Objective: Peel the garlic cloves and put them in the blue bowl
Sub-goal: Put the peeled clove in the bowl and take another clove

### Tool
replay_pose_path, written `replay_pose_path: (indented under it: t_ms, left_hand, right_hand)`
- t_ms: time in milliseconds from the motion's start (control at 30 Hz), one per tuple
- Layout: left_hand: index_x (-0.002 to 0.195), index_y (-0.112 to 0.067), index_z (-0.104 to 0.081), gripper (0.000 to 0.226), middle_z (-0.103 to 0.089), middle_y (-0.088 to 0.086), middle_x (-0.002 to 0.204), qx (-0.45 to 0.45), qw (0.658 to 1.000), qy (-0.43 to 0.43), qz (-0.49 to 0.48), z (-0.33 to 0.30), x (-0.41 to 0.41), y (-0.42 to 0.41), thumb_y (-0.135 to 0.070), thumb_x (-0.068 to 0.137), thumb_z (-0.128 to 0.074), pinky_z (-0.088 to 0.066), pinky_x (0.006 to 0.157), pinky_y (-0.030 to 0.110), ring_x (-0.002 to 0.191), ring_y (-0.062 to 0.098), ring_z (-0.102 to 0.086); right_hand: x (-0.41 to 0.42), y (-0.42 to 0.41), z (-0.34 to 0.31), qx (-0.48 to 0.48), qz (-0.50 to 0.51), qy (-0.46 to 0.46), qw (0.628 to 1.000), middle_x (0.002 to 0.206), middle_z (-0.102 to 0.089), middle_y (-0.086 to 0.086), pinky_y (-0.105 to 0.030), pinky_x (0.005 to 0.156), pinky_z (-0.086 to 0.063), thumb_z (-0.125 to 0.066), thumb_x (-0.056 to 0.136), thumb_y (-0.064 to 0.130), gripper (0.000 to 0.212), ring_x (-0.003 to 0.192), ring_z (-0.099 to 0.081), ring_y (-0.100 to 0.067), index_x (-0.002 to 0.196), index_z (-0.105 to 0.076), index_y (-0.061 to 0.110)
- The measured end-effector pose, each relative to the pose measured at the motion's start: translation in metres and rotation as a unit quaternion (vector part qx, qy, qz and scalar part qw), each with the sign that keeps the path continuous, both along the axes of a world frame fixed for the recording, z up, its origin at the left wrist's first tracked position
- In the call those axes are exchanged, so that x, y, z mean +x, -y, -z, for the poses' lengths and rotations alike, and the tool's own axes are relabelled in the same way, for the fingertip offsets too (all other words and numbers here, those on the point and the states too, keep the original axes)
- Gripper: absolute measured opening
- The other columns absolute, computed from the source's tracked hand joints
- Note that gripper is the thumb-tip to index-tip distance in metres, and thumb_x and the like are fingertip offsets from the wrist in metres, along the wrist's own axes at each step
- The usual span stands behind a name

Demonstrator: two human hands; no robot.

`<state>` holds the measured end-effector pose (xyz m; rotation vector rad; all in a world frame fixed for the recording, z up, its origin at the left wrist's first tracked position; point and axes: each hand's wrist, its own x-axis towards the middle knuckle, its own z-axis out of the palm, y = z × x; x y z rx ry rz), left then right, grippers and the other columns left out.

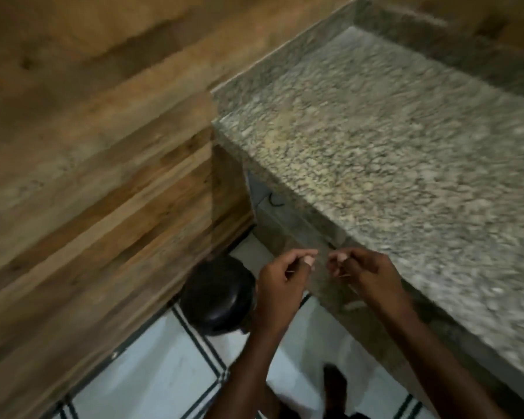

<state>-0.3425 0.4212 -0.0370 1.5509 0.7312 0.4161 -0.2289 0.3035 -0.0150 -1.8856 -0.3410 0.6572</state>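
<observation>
Both hands are held up side by side in front of the counter's front edge, below its top. My left hand (282, 276) pinches a small pale garlic clove (310, 260) between thumb and fingertips. My right hand (368, 272) pinches another small pale garlic piece (342, 257) at its fingertips. Whether that piece is clove or skin is too blurred to tell. Thin wisps of skin stick out under both hands. A small gap separates the two hands. The blue bowl is not in view.
A speckled granite counter (390, 140) fills the right side, with a raised rim at the back. Wood-plank wall (88, 176) covers the left. A round black stool (217, 293) stands on the white tiled floor (164, 373) below my left hand.
</observation>
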Motion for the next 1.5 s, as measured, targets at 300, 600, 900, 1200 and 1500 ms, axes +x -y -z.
replay_pose_path:
  t_ms: [300,600,900,1200,1500]
  left_hand:
    - [0.102,-0.021,-0.077,0.025,-0.076,-0.008,0.095,0.011,0.982,0.032,0.185,-0.083,0.129,0.199,-0.034,0.091,-0.059,-0.059,0.082,0.037,0.090,0.012,-0.072]
    - [0.103,-0.019,-0.077,0.015,-0.074,-0.012,0.100,0.110,0.949,-0.021,0.293,-0.053,0.232,0.368,-0.018,0.096,-0.065,-0.052,0.082,0.019,0.093,-0.002,-0.066]
    - [0.126,-0.013,-0.064,0.046,-0.059,0.008,0.123,0.469,0.792,-0.091,0.380,-0.006,0.266,0.427,-0.022,0.081,-0.067,-0.047,0.088,0.044,0.110,0.032,-0.052]
    - [0.108,-0.008,-0.073,0.032,-0.067,0.007,0.111,0.428,0.820,-0.069,0.374,-0.011,0.279,0.417,-0.003,0.081,-0.056,-0.043,0.091,0.036,0.103,0.030,-0.058]
    - [0.101,-0.017,-0.075,0.033,-0.070,-0.002,0.106,0.351,0.844,-0.098,0.394,-0.016,0.293,0.405,-0.011,0.080,-0.049,-0.048,0.092,0.033,0.103,0.021,-0.061]
  right_hand:
    - [0.079,0.227,-0.074,0.014,0.163,0.058,0.985,0.077,-0.076,-0.006,-0.051,0.073,-0.061,-0.058,0.098,0.009,0.023,0.071,-0.072,-0.028,0.086,-0.076,0.015]
    - [0.149,0.432,-0.041,-0.154,0.239,0.092,0.954,0.077,-0.074,0.007,-0.031,0.070,-0.054,-0.062,0.091,0.022,0.015,0.075,-0.071,-0.015,0.082,-0.074,0.025]
    - [0.188,0.509,0.003,-0.274,0.240,0.193,0.911,0.097,-0.065,-0.007,-0.037,0.073,-0.049,-0.070,0.082,0.016,0.031,0.089,-0.065,-0.031,0.112,-0.067,0.022]
    - [0.221,0.510,-0.013,-0.263,0.214,0.211,0.917,0.072,-0.064,-0.001,-0.031,0.057,-0.039,-0.066,0.085,0.018,0.008,0.070,-0.062,-0.025,0.077,-0.062,0.018]
    - [0.322,0.455,-0.061,-0.161,0.279,0.167,0.932,0.074,-0.073,-0.005,-0.023,0.068,-0.050,-0.080,0.080,0.016,0.005,0.068,-0.068,-0.018,0.083,-0.077,0.012]
